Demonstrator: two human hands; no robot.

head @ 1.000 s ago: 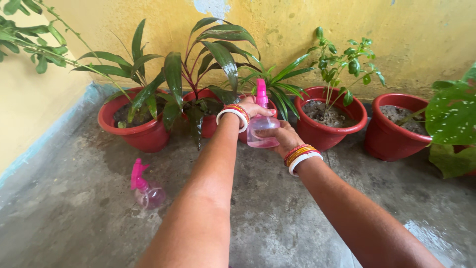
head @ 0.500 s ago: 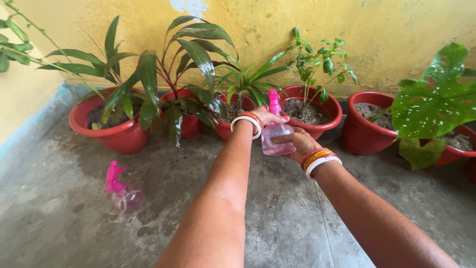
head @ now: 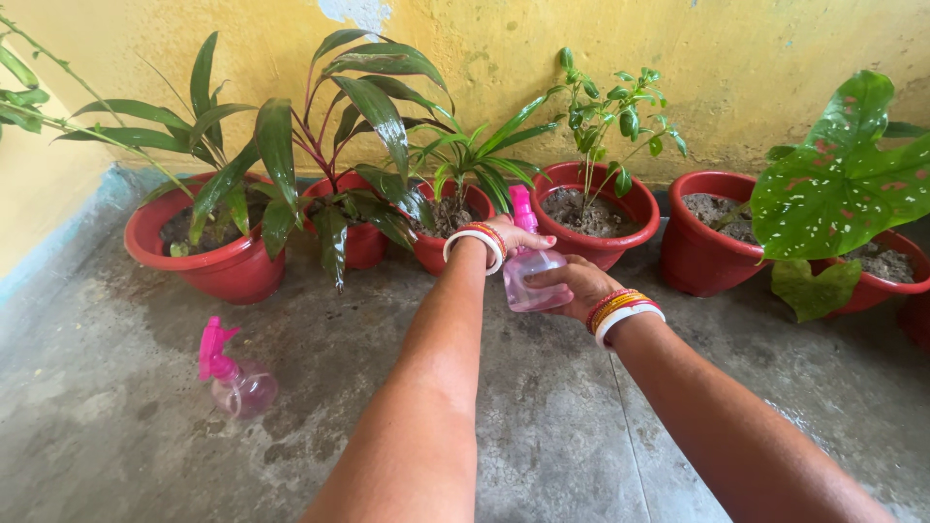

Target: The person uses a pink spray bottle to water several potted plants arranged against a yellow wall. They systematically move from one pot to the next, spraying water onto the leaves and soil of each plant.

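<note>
While both hands are gripping the sprayer, I'm guessing watering's midway: wet leaves left, right pots waiting.

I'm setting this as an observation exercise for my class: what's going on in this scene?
A person holds a small pink spray bottle with both hands in front of a row of red pots. The left hand is up by the pink nozzle and the right hand cups the clear body. The nearest pots hold a spiky green plant and a small leafy plant. A second pink spray bottle stands untouched on the concrete floor to the left.
</note>
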